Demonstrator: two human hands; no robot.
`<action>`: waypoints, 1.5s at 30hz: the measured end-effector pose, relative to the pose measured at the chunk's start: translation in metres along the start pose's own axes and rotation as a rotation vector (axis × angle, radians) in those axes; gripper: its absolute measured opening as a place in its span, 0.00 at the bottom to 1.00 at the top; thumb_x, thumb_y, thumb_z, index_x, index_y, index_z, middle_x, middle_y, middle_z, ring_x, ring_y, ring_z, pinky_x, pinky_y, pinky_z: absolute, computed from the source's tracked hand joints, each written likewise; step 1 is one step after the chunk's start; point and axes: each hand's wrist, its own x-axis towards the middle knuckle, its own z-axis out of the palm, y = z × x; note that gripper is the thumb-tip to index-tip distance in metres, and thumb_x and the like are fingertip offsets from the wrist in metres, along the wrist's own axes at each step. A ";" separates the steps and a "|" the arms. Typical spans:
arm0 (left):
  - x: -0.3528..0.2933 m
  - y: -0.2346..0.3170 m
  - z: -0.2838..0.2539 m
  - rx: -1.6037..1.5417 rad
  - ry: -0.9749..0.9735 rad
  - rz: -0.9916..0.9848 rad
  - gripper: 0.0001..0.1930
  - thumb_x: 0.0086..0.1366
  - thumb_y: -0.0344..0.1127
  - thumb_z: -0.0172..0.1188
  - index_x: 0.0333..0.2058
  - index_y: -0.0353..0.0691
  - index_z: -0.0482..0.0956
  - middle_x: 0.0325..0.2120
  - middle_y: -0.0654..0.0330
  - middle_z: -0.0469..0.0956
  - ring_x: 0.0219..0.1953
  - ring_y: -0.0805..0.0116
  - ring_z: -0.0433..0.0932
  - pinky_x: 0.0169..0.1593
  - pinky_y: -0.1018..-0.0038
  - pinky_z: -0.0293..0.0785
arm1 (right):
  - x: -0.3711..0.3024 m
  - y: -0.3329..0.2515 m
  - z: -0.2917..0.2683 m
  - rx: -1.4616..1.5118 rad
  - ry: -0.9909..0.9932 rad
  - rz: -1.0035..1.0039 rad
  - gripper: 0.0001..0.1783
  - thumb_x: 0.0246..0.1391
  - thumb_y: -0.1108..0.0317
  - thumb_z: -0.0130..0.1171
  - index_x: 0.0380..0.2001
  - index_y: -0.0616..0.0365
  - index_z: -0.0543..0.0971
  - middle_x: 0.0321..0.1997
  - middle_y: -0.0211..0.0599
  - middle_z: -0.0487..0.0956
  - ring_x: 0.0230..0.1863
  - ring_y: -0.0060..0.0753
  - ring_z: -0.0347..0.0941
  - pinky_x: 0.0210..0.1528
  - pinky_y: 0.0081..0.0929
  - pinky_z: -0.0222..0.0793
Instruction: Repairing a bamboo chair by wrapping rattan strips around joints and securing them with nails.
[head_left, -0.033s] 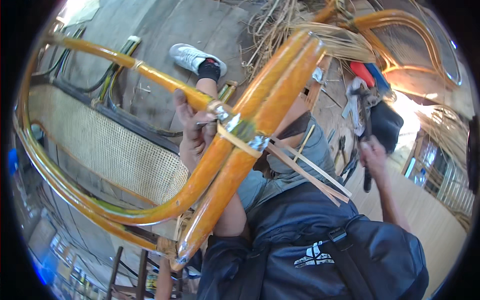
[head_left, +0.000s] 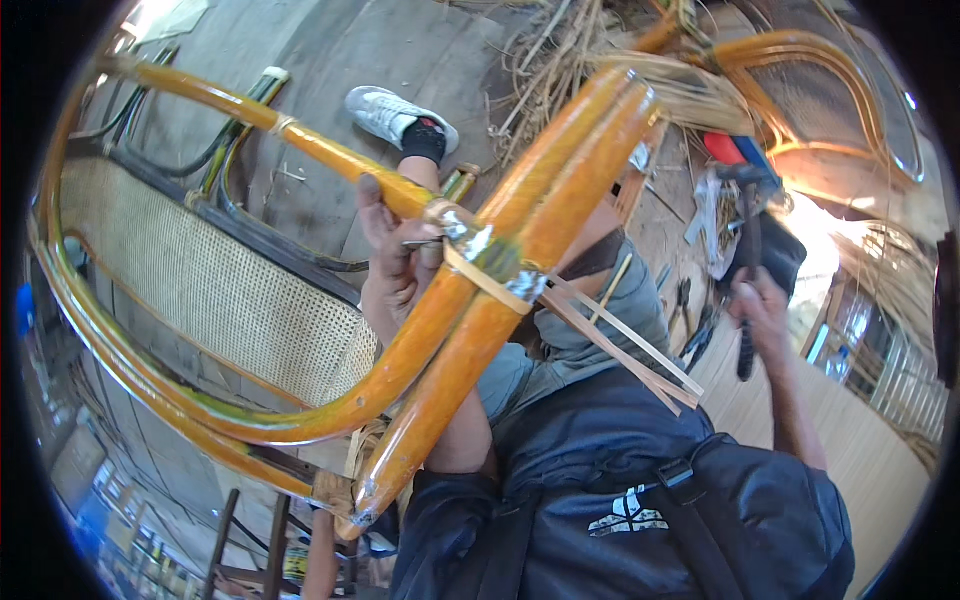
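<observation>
A pale woven cane panel (head_left: 240, 290) with a dark border lies on the wooden floor (head_left: 300, 225) at the left. Over it and on across the middle of the view, in front of the person, slants a glossy orange-brown rattan frame (head_left: 475, 345). The person's hands are well apart. The left hand (head_left: 392, 265) is at the frame's joint, its fingers closed on a thin metal pin (head_left: 420, 242). Just right of the pin, a pale band (head_left: 487, 281) wraps the paired poles, and loose flat strips (head_left: 620, 347) stick out to the right. Farther right, pliers (head_left: 682, 300) lie on the floor. The right hand (head_left: 763, 300) is wrapped around the dark handle of a hammer (head_left: 752, 215), held upright near a black bag-like thing (head_left: 788, 250).
</observation>
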 end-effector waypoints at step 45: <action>0.011 0.053 0.032 -0.628 0.107 -0.190 0.06 0.57 0.18 0.54 0.33 0.31 0.77 0.61 0.60 0.41 0.42 0.65 0.76 0.47 0.74 0.74 | 0.014 -0.301 0.108 -1.013 -0.607 -1.035 0.22 0.48 0.77 0.51 0.49 0.67 0.69 0.42 0.49 0.75 0.39 0.36 0.74 0.43 0.29 0.68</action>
